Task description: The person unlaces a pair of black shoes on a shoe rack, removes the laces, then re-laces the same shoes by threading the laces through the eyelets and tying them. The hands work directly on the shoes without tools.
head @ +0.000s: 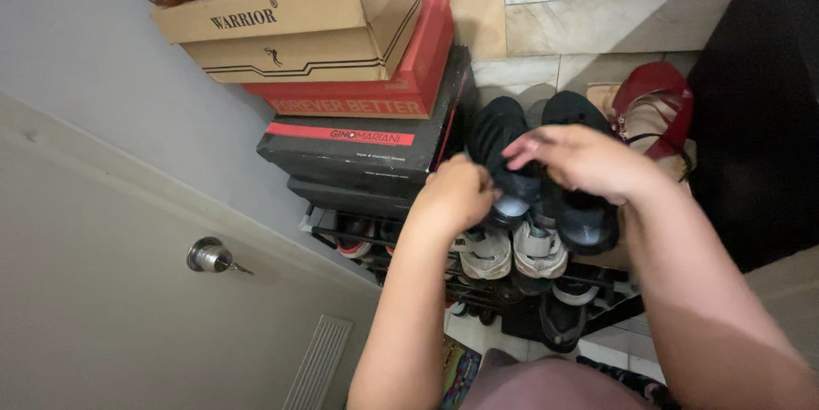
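both hands on a pair of dark shoes at the top of the rack

we're looking straight down at a crowded shoe rack (597, 312), and both hands are working at its top level. the left hand (456, 197) is curled, fingers drawn together, on the near end of the left black shoe (499, 150); it looks clamped on that end, though the fingertips are hidden under the knuckles. the right hand (584, 158) lies across the right black shoe (584, 214), fingers bent and close together over its upper, thumb side hidden, so a full grip there can't be confirmed.

the dark pair sits side by side on the top tier, touching, toes pointing away toward the tiled wall (597, 9). just below them a pair of white sneakers (512, 252) pokes out, and lower down another dark shoe (563, 320) shows between the bars. to the left, a stack of shoe boxes (350, 77) stands right beside the pair: black at the bottom, red above, two tan ones on top. a red sandal (653, 107) rests to the right. the door knob (209, 255) is well apart at the left.

judging by the hands, this is the grasping stage, the pair being secured on the shelf. the next move calls for a firm, even hold on both shoes and a clean path past the boxes, without nudging the sneakers underneath.
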